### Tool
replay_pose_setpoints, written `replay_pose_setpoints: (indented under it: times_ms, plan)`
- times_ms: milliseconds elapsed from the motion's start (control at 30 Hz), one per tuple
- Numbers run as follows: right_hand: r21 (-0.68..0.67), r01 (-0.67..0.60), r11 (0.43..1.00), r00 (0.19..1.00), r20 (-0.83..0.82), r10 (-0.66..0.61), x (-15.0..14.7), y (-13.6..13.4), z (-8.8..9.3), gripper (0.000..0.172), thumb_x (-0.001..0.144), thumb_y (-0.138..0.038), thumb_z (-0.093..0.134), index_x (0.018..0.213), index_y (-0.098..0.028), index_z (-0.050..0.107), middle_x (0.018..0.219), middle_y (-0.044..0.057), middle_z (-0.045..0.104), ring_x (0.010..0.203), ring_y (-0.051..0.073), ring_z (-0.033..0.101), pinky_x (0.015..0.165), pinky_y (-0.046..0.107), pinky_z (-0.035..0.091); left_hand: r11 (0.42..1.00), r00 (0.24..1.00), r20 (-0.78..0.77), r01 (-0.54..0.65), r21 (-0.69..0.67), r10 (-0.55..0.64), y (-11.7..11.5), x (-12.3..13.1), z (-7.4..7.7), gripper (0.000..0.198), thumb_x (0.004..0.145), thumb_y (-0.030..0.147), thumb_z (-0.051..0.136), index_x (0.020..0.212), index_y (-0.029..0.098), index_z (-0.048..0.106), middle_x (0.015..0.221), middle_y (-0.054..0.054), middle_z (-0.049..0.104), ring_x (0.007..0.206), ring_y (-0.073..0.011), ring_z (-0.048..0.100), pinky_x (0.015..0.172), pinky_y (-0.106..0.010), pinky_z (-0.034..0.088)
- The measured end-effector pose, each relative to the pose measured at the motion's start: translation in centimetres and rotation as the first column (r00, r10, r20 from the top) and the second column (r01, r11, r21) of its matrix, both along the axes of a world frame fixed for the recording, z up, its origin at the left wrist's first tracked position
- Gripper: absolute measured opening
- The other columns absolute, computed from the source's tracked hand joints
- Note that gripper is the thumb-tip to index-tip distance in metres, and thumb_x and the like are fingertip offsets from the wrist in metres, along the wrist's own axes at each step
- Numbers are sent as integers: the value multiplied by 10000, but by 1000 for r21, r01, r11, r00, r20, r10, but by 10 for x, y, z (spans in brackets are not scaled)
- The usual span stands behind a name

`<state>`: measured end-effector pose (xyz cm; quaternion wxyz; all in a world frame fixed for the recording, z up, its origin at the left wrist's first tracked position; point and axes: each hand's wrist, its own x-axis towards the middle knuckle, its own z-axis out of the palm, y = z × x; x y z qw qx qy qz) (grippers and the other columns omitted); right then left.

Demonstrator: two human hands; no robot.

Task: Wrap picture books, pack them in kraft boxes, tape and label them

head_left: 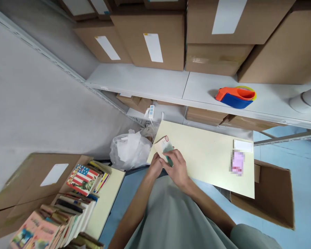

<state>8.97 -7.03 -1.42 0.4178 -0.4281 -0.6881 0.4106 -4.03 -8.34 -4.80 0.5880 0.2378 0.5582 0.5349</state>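
A small book [161, 147] with a pale cover and a green patch is tilted up over the near left edge of the cream table [207, 155]. My left hand [154, 166] is closed on its lower edge. Across the book's lower right part lies my right hand [176, 165], its fingers bent round the cover and also gripping it. The fingertips of both hands nearly meet at the bottom of the book. Part of the cover is hidden behind my right fingers.
Books [77, 207] fill a cardboard box [38, 180] at left. A plastic bag of paper [131, 148] stands beyond my hands. An open carton [272, 197] sits at right. On the shelf [150, 81] are boxes [155, 45] and an orange-blue tape dispenser [235, 97]. A blurred pink item [237, 162] lies on the table.
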Motion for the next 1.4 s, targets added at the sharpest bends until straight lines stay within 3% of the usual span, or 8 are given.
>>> replay_pose_setpoints:
  times_ms: [133,267,467,600,733,1033,1233,1400]
  plan:
    - [-53,34,998,999,32,-32,1,13,-14,205,1041,-409,698,1190,-288,772,1121,107,747,1015,278,732,982,454,622,996,993,-89,-82,-20,79,-3,-6,-13,442,834,441,757,1188,180,793,1258,-128,818,1200,-298,764,1060,-423,618]
    - [-262,150,953,988,63,-138,9,36,-53,304,1027,-522,661,1144,-256,751,1100,107,788,914,257,752,889,418,631,984,945,-300,-160,-80,129,-8,-24,-42,542,910,557,729,1302,184,764,1320,-144,790,1196,-286,766,1039,-406,619]
    - [-571,200,796,979,81,-188,-1,38,-140,382,871,-602,686,999,-242,699,1033,115,828,895,266,790,829,410,657,985,846,-533,-91,-145,0,-7,-56,-106,429,916,433,730,1266,191,787,1330,-171,750,1034,-274,797,961,-427,648]
    - [-655,253,712,967,143,-212,-19,35,-172,323,777,-510,720,953,-243,674,1047,128,839,893,265,795,818,412,663,982,783,-610,8,-188,-123,5,-74,-137,290,905,307,731,1164,208,812,1236,-142,777,953,-255,790,990,-452,643]
    - [-609,306,732,952,170,-257,-39,52,-180,304,785,-451,692,987,-224,692,1105,149,837,918,261,791,835,410,663,984,795,-588,58,-169,-148,27,-92,-149,320,906,228,695,1205,206,809,1250,-135,776,978,-251,780,983,-431,648]
    - [-412,390,824,921,179,-347,-62,102,-169,495,901,-506,629,1239,-165,747,1316,207,775,1139,319,769,1013,494,628,971,805,-567,237,34,-177,88,-117,-135,541,922,67,572,1425,206,714,1477,-144,705,1295,-294,715,1147,-470,587]
    - [-493,402,772,915,248,-319,-91,72,-168,529,875,-562,678,1212,-168,778,1359,208,771,1259,346,738,1059,516,619,960,732,-645,280,-9,-220,65,-156,-147,483,931,113,627,1404,179,700,1507,-169,673,1435,-342,617,1289,-530,445]
    - [-548,377,747,925,268,-270,-125,31,-166,521,858,-612,687,1130,-182,796,1287,190,805,1231,324,752,1065,494,626,990,593,-794,53,-128,-134,23,-243,-174,570,943,203,653,1497,86,582,1637,-269,514,1564,-418,448,1331,-571,332]
